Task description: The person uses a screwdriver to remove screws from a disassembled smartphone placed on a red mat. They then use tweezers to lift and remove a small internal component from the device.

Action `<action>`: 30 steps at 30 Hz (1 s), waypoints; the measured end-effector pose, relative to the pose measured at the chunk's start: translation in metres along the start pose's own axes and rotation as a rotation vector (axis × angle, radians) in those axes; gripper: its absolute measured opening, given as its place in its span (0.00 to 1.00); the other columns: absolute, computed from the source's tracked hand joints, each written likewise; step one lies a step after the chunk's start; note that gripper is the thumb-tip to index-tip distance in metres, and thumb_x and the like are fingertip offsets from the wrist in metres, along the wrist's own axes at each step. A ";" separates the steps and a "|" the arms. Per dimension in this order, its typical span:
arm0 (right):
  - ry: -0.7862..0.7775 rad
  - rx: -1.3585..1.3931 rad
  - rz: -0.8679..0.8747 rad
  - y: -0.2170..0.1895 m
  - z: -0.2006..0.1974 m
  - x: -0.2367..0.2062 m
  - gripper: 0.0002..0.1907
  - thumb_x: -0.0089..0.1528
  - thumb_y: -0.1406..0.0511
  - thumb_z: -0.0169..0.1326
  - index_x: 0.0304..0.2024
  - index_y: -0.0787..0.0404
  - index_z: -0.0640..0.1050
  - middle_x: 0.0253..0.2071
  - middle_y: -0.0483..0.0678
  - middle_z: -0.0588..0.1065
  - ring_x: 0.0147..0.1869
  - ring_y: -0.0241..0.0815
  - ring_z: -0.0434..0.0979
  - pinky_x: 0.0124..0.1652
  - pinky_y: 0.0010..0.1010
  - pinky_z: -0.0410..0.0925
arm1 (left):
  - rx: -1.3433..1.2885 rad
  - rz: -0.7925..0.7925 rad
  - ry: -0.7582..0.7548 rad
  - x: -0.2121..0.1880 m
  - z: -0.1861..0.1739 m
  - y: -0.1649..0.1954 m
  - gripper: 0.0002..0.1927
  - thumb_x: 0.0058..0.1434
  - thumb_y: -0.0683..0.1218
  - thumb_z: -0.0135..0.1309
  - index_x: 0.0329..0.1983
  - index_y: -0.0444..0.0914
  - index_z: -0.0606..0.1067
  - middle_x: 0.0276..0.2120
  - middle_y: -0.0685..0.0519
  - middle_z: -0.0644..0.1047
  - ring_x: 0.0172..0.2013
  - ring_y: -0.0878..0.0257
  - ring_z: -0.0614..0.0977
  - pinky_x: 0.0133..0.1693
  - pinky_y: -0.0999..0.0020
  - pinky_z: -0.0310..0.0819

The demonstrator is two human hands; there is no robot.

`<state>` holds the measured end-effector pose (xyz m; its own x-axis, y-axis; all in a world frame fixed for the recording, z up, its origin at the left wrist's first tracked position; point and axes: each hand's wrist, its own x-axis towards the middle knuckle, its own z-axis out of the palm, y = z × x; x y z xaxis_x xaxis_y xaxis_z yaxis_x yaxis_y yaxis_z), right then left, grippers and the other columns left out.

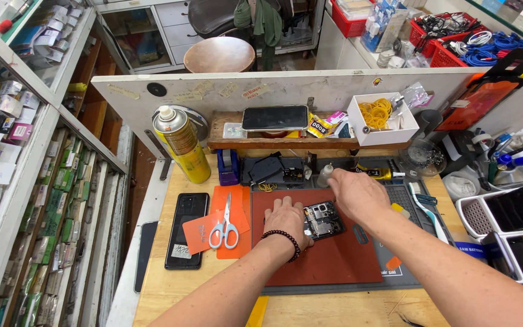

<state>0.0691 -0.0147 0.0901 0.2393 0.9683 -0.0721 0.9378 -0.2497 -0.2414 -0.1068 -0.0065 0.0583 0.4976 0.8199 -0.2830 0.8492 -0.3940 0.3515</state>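
An opened phone with its insides showing lies on a red work mat. My left hand, with a dark bead bracelet on the wrist, rests flat on the mat and presses against the phone's left edge. My right hand hovers over the phone's upper right corner, fingers curled toward a small white bottle at the back of the mat. I cannot tell if the right fingers grip anything.
White-handled scissors lie on orange cards left of the mat, beside a black phone. A yellow spray can stands at the back left. A shelf holds another phone and a white box of rubber bands. Trays sit at right.
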 end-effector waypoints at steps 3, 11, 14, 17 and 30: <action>-0.049 0.012 -0.017 -0.011 -0.013 -0.004 0.14 0.64 0.63 0.50 0.51 0.51 0.79 0.45 0.56 0.81 0.51 0.59 0.80 0.51 0.50 0.71 | 0.012 -0.018 -0.033 0.001 0.000 0.001 0.38 0.46 0.54 0.74 0.58 0.37 0.73 0.58 0.47 0.69 0.62 0.50 0.66 0.60 0.51 0.63; -0.080 -0.038 0.060 -0.027 -0.014 -0.014 0.13 0.67 0.61 0.48 0.53 0.51 0.78 0.46 0.55 0.81 0.54 0.57 0.80 0.53 0.48 0.71 | -0.003 -0.009 -0.005 0.000 0.002 -0.001 0.38 0.45 0.54 0.75 0.57 0.37 0.73 0.57 0.47 0.69 0.62 0.50 0.67 0.59 0.52 0.64; -0.060 0.080 0.040 -0.020 -0.007 -0.013 0.14 0.64 0.62 0.50 0.52 0.50 0.79 0.48 0.54 0.80 0.54 0.58 0.79 0.53 0.48 0.71 | 0.001 -0.006 -0.006 0.000 0.003 -0.001 0.38 0.45 0.54 0.75 0.57 0.37 0.73 0.57 0.47 0.69 0.62 0.50 0.66 0.59 0.51 0.63; 0.004 0.160 -0.022 -0.016 0.003 -0.009 0.12 0.63 0.62 0.50 0.48 0.53 0.80 0.48 0.53 0.81 0.54 0.57 0.79 0.53 0.47 0.71 | -0.002 -0.003 0.008 -0.001 0.003 -0.003 0.38 0.45 0.54 0.75 0.56 0.37 0.73 0.57 0.47 0.69 0.62 0.49 0.66 0.59 0.51 0.63; -0.046 0.302 -0.045 0.004 0.009 -0.005 0.20 0.56 0.77 0.49 0.48 0.57 0.81 0.41 0.54 0.82 0.47 0.52 0.83 0.47 0.40 0.74 | 0.006 -0.004 0.006 0.002 0.006 0.000 0.38 0.45 0.54 0.74 0.57 0.38 0.73 0.57 0.47 0.69 0.61 0.49 0.67 0.59 0.51 0.63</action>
<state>0.0695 -0.0202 0.0808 0.1811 0.9786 -0.0973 0.8282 -0.2051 -0.5215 -0.1051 -0.0072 0.0525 0.4932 0.8240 -0.2790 0.8523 -0.3934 0.3447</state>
